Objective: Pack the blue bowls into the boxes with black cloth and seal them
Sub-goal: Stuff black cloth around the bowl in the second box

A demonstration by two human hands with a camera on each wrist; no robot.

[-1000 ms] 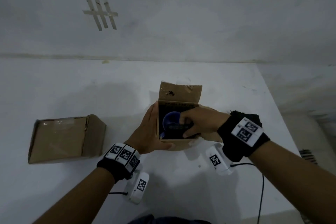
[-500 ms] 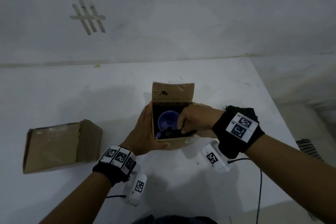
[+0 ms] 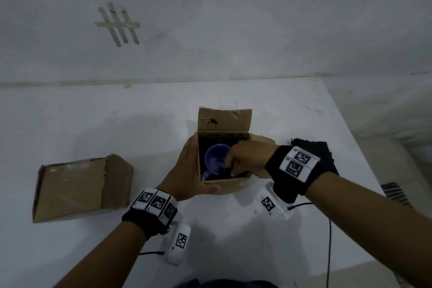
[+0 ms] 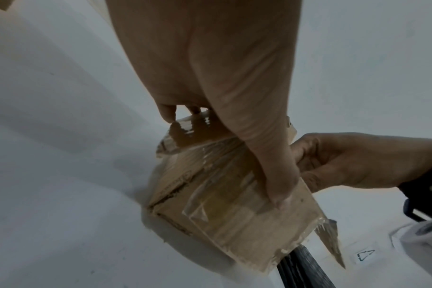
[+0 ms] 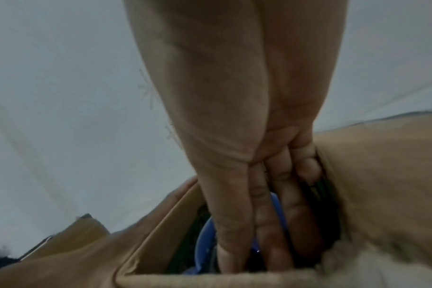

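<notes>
An open cardboard box (image 3: 223, 186) stands mid-table, lined with black cloth (image 3: 236, 142). A blue bowl (image 3: 215, 159) lies tilted inside it. My left hand (image 3: 189, 170) grips the box's left front corner, with the thumb (image 4: 276, 175) along the taped front wall (image 4: 222, 204). My right hand (image 3: 240, 159) reaches in from the right. Its fingers (image 5: 266, 233) are curled down at the blue bowl's (image 5: 204, 241) right rim, pinching dark cloth there. The fingertips are hidden behind the box's near wall (image 5: 210, 280).
A second, closed cardboard box (image 3: 81, 187) lies on its side at the left. More black cloth (image 3: 320, 147) is piled behind my right wrist, and some shows under the box (image 4: 301, 269). The table's right edge (image 3: 350, 138) is close by. A wall rises behind.
My right hand has drawn toward the box's right side, uncovering more of the blue bowl. The left hand keeps its hold on the box. The head view has tilted.
</notes>
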